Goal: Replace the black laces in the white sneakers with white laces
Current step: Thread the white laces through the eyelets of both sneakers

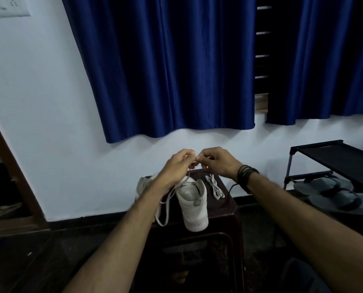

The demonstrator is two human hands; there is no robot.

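Both hands up over the stool, pinching a white lace above the sneaker.

From the head camera: the left hand (179,163) and right hand (215,160) meet almost fingertip to fingertip, each with fingers curled tight on the white lace (165,205), which drops from the pinch and loops down past the left forearm. Right below stands a white sneaker (194,205) on the dark stool (229,210), heel toward the camera, and the second sneaker (142,185) peeks out behind the left wrist. A spare bundled white lace (214,187) lies on the stool top just to the right of the near sneaker. Black bands (246,175) wrap the right wrist. Blue curtains (176,70) hang behind; off to the right, sandals (332,194) lie by a dark rack (332,157).
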